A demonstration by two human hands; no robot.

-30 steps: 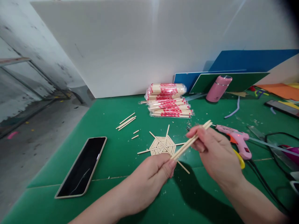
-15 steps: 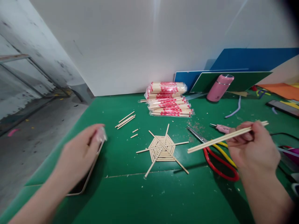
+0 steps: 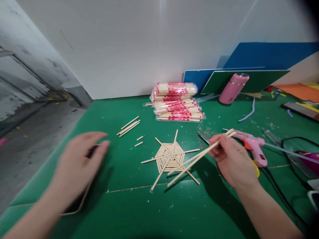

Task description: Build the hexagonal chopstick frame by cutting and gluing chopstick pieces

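Observation:
My right hand (image 3: 231, 161) grips a pair of wooden chopsticks (image 3: 187, 169), their lower ends spread apart above a web-shaped piece (image 3: 171, 156) made of sticks. That piece lies flat, with concentric rows of short sticks and longer sticks crossing at its middle. On the left, my left hand (image 3: 78, 162) is blurred but its thumb and fingers are apart, with nothing visible between them. It hovers over a phone-like dark object with a pale rim (image 3: 80, 207), mostly covered. Scissors (image 3: 203, 137) lie partly hidden behind my right hand.
Wrapped chopstick bundles (image 3: 178, 103) are stacked near the white wall. Several cut sticks (image 3: 129, 126) and two short pieces (image 3: 139, 143) lie left of the web. A pink glue gun (image 3: 249, 141) with a cord rests at right; a pink bottle (image 3: 234, 88) stands behind.
My right hand has moved left and tipped the chopsticks down over the web, their ends now spread. The clear plastic scrap is gone from my left hand, which has opened. The glue gun is more visible.

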